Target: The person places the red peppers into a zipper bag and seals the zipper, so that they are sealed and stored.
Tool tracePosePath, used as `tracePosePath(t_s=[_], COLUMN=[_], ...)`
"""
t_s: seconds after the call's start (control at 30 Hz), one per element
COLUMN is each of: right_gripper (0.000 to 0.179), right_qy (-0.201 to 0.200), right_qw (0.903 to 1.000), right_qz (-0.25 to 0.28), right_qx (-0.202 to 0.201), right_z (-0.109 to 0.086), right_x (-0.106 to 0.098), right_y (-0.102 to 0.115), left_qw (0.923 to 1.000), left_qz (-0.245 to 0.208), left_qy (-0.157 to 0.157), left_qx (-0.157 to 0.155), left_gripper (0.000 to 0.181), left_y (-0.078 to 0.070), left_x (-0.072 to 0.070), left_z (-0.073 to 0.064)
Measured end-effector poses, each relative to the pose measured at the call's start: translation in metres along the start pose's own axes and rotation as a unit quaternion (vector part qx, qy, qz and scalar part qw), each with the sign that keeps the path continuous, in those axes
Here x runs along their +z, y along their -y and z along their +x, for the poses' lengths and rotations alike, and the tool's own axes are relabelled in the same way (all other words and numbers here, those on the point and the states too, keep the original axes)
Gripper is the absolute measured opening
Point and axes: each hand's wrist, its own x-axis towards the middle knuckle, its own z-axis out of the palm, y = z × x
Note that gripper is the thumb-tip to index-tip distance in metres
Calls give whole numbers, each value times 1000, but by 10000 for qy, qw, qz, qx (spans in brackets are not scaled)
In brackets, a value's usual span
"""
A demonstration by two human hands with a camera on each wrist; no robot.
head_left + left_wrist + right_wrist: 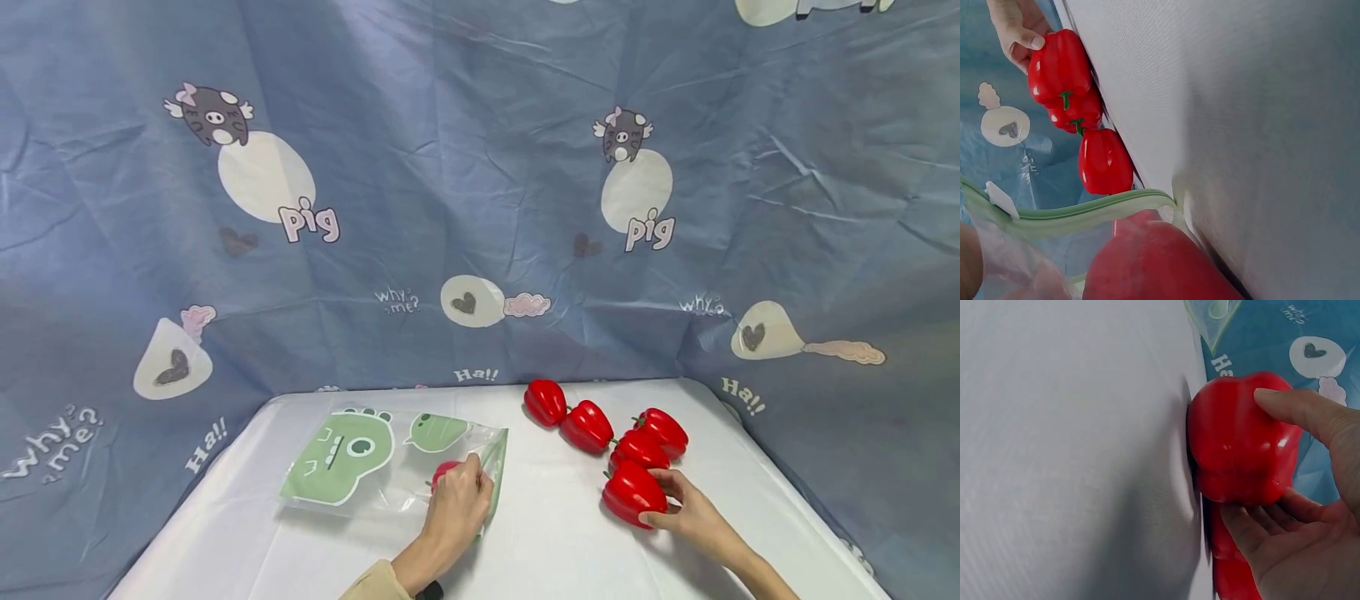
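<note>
Near the open end of a clear zip bag (408,462) with green monster prints, my left hand (456,498) pinches the bag's upper edge. Inside the bag, partly behind that hand, lies a red bell pepper (1147,265). The left wrist view shows the bag's green zip strip (1091,209) with a white slider (1002,200). On the right, my right hand (686,508) grips the nearest red bell pepper (632,495), thumb on one side and fingers on the other. In the right wrist view this pepper (1241,437) appears against the tabletop.
Behind the gripped pepper sit two more red bell peppers (639,450), close together. Another pair (587,427) lies farther back toward the middle. A white cloth covers the table (555,533). A blue printed curtain (480,208) hangs behind and along both sides.
</note>
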Motion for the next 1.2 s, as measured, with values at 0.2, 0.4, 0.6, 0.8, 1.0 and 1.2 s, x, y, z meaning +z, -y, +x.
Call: tracePosePath(t_s=[0.2,0.4,0.6,0.8,1.0,1.2], right_gripper=[75,72,70,68,66,66], right_qy=[-124,-212,-245,-120,66,309], right_qw=[9997,9997,9994,9987,9965,9946], right_qz=[-180,-38,110,129,102,129], right_qx=[56,-137,-220,-475,-822,-980], right_z=[0,3,7,16,22,27], right_x=[5,9,9,13,20,30], right_y=[4,14,27,41,54,64], left_qw=[10000,9999,10000,9998,10000,10000], left_qz=[-89,30,23,35,-33,-81], left_qy=[2,-63,-38,-151,-28,18], left_qx=[22,95,47,85,21,16], left_gripper=[25,26,29,30,28,28], left_y=[-1,1,0,0,0,0], left_x=[-1,-1,-1,-1,-2,-3], left_z=[-1,0,0,0,1,1])
